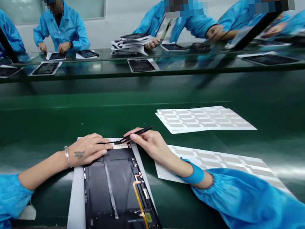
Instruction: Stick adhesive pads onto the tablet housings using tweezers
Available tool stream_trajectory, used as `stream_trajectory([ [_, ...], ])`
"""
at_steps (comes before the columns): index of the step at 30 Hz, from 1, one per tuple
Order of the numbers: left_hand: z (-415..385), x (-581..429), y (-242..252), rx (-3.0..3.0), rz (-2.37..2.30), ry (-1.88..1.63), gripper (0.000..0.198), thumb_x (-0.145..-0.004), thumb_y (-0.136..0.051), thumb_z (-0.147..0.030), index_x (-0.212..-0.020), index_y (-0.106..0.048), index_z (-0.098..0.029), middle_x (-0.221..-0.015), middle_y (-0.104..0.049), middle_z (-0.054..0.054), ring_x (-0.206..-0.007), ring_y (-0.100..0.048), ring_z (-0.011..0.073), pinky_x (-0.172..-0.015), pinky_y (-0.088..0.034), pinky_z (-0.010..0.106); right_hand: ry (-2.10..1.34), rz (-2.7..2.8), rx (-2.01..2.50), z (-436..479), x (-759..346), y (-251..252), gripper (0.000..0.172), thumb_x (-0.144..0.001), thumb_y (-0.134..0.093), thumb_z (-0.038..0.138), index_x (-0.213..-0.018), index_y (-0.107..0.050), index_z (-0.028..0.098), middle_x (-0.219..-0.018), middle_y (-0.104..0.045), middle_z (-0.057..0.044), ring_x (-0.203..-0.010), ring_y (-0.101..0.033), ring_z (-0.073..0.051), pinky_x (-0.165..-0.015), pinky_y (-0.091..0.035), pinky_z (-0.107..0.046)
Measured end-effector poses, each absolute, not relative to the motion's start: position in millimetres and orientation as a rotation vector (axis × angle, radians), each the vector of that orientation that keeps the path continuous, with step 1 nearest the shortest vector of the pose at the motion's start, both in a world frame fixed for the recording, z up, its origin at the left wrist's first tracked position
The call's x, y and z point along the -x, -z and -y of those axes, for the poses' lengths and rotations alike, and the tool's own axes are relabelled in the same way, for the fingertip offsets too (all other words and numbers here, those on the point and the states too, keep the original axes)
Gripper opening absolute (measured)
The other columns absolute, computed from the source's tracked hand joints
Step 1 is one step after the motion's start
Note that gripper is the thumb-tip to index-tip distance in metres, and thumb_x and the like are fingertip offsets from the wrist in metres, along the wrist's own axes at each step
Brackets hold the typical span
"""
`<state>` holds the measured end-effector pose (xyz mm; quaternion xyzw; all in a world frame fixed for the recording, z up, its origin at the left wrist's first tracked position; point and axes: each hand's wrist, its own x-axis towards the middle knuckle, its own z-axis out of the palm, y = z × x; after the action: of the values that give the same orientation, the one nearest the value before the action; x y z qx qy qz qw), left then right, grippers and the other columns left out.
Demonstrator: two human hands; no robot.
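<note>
A black tablet housing (124,184) lies lengthwise in front of me on a pale sheet (74,215). My left hand (90,149) rests flat across its far left corner, fingers stretched toward a small whitish strip (120,146) at the far edge. Pinched in my right hand (152,144) are black tweezers (142,131), with their tips pointing left beside that strip and close to my left fingertips. Whether the tips touch anything is too small to tell. An orange flat cable (138,197) runs along the housing's right side.
Right of the housing lie two lots of label sheets (197,118), the nearer sheet (229,159) partly under my right forearm. Beyond the green bench (45,115), a glass shelf holds several tablet parts (143,65). Co-workers in blue coats sit behind it, near a stack of parts (130,43).
</note>
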<state>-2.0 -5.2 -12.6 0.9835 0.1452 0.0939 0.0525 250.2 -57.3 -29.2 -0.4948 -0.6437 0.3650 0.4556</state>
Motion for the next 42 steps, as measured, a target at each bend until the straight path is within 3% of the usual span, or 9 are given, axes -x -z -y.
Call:
stream_trajectory([
  [4, 5.2, 9.5, 16.4, -2.831, -0.429, -0.480, 0.038, -0.107, -0.036, -0.027, -0.122, -0.069, -0.015, -0.124, -0.071, 0.009, -0.113, -0.061, 0.0211, -0.100, -0.051, 0.036, -0.900, 1.679, 1.247, 64.4, -251.8, 31.2, 0.053, -0.089, -0.055, 0.067, -0.075, -0.079, 0.022, -0.099, -0.078, -0.009, -0.084, -0.072, -0.024, -0.073, -0.054, -0.033],
  [20, 8.4, -4.2, 25.0, -2.910, -0.433, -0.503, 0.033, -0.105, -0.043, -0.024, -0.115, -0.072, -0.016, -0.121, -0.072, 0.007, -0.108, -0.062, 0.0218, -0.095, -0.049, 0.033, -0.833, 1.759, 1.367, 73.7, -266.7, 20.3, 0.050, -0.090, -0.057, 0.063, -0.072, -0.079, 0.023, -0.094, -0.077, -0.010, -0.090, -0.070, -0.027, -0.079, -0.054, -0.037],
  [30, 5.0, -2.0, 26.3, -2.931, -0.441, -0.495, 0.033, -0.106, -0.039, -0.026, -0.113, -0.070, -0.017, -0.117, -0.072, 0.006, -0.105, -0.060, 0.0210, -0.091, -0.049, 0.032, -0.822, 1.557, 1.412, 83.5, -296.6, 35.7, 0.038, -0.089, -0.063, 0.057, -0.087, -0.078, 0.022, -0.093, -0.077, -0.008, -0.090, -0.072, -0.027, -0.082, -0.054, -0.039],
  [33, 0.1, -10.7, 18.3, -2.976, -0.508, -0.398, 0.030, -0.106, -0.039, -0.025, -0.113, -0.067, -0.016, -0.105, -0.072, 0.007, -0.095, -0.061, 0.0196, -0.078, -0.048, 0.028, -0.859, 1.353, 1.354, 78.3, -295.4, 42.7, 0.037, -0.089, -0.065, 0.056, -0.095, -0.077, 0.021, -0.081, -0.076, -0.006, -0.084, -0.071, -0.025, -0.085, -0.054, -0.040],
  [38, -20.6, -45.6, -9.0, -2.823, -0.595, 0.073, 0.007, -0.092, -0.060, -0.019, -0.098, -0.063, -0.019, -0.090, -0.067, 0.000, -0.081, -0.060, 0.0149, -0.062, -0.037, 0.023, -0.860, 1.251, 1.306, 67.8, -294.7, 49.3, 0.040, -0.086, -0.067, 0.059, -0.087, -0.076, 0.020, -0.073, -0.071, -0.004, -0.076, -0.067, -0.021, -0.081, -0.053, -0.038],
  [42, -40.9, -71.2, -19.8, -2.591, -0.597, 0.374, 0.012, -0.082, -0.067, -0.013, -0.090, -0.059, -0.019, -0.076, -0.063, -0.004, -0.072, -0.058, 0.0131, -0.058, -0.034, 0.021, -0.854, 1.292, 1.298, 65.3, -295.6, 51.5, 0.039, -0.087, -0.065, 0.058, -0.079, -0.076, 0.021, -0.076, -0.072, -0.006, -0.085, -0.069, -0.025, -0.084, -0.053, -0.040],
])
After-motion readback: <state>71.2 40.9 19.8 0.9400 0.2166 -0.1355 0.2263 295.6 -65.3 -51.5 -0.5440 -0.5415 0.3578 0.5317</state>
